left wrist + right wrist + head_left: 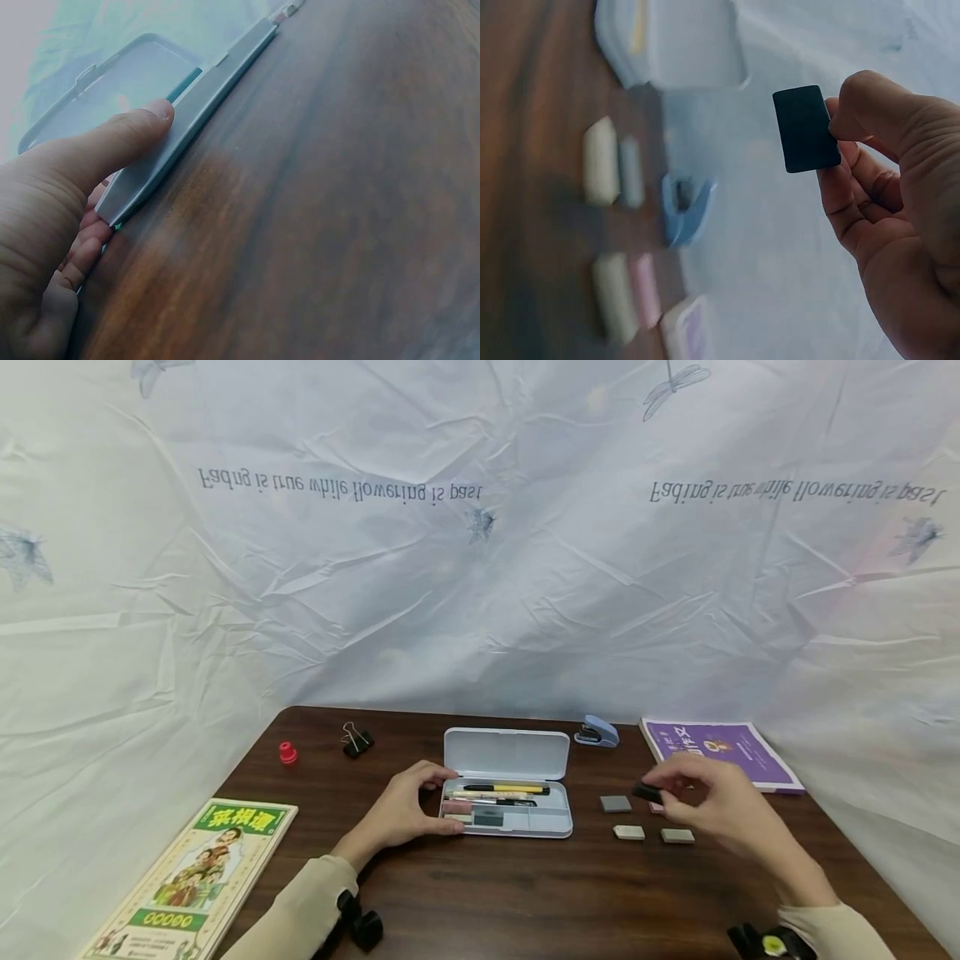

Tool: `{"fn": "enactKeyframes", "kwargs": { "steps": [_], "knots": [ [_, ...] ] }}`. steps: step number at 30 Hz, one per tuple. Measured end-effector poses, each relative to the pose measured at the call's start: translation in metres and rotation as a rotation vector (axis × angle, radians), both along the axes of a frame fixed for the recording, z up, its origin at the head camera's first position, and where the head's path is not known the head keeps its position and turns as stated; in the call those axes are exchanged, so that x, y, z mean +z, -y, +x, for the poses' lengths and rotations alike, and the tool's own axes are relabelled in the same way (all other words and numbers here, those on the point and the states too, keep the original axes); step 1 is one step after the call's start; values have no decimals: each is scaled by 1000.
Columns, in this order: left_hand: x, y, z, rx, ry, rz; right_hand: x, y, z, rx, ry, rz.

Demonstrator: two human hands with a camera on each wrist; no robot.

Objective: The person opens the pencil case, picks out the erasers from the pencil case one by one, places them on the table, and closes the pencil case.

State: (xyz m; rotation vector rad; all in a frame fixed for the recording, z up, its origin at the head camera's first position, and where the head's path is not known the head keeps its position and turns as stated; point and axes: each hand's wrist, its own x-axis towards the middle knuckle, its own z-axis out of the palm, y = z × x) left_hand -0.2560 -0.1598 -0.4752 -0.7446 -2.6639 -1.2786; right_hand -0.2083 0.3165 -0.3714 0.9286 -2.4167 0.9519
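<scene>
"Black rectangular eraser block (646, 792) first: where was it?"

"Up off the dark brown wooden worktop (525, 902), to the right of the open pale grey plastic pencil case (551, 823). The right hand (708, 793) pinched it by one long edge, leaving most of it sticking out clear."

"Was that a good grip?"

"I judged so. If the step was fitting it into the case, the free edge could lead, with fingertips kept out of the way."

"And the left hand (405, 806)?"

"It gripped the case's left end, thumb along the near rim. Sound bracing, since so slim a case would probably slide when nudged."

"Where would the block have sat best?"

"Flat in the bare space at the right, I'd guess, lowered slowly and squared to the walls so it wouldn't jam."

"Any hazards?"

"Perhaps the small grey rectangular block (616, 803) and two small white rectangular blocks (628, 832) lying near the right hand; a high path suited best."
</scene>
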Motion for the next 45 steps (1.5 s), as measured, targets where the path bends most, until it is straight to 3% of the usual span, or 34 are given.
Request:
{"fn": "enactKeyframes", "kwargs": {
  "steps": [12, 16, 21, 24, 36, 42, 45],
  "knots": [
    [0, 0, 0, 1, -6, 1, -52, -45, 28, -55, 85, 73],
    [-1, 0, -1, 0, -7, -1, -63, -51, 28, -9, 115, 149],
    [-1, -1, -1, -5, -11, 0, -69, -57, 26, 65, 237, 202],
    [-1, -1, -1, -8, -14, 3, -72, -58, 26, 76, 273, 213],
    [-1, 1, -2, -7, -13, 1, -69, -53, 24, 61, 215, 187],
    [-1, 1, -2, -5, -10, 2, -58, -32, 16, -55, 104, 72],
    [-2, 0, -2, -6, -8, 5, -48, -14, 9, -72, 115, -15]
  ]
}}
